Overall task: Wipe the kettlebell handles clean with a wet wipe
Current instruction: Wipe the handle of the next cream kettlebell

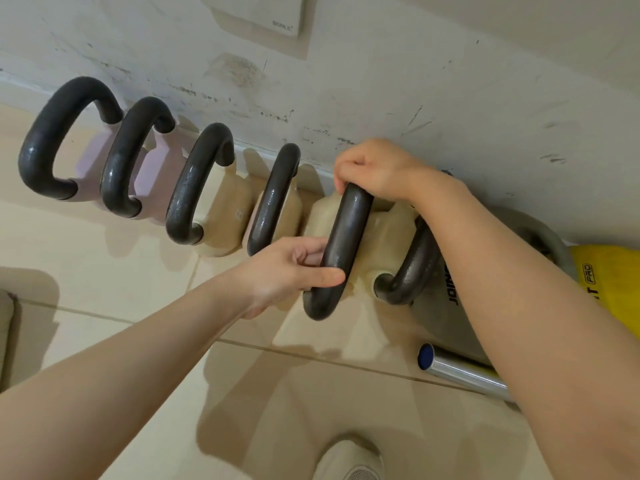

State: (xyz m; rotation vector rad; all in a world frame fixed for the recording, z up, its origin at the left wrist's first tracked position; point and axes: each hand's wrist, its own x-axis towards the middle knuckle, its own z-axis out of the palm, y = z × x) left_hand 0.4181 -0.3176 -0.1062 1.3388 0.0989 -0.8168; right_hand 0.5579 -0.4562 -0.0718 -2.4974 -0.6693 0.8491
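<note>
Head view: yellow bag [609,285] and steel tube [464,372] beside gripped kettlebell handle [346,233].

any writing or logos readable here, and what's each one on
"BONLE", small grey letters on the lower right corner of the wall plate; read with some doubt.
"PRO", boxed black print on the yellow item at the right edge; a "T" shows before it, the rest is hidden by the arm.
"...NIOR", black letters on the grey kettlebell at the right; its start is hidden.
A small mark on a beige kettlebell is too blurred to read.
</note>
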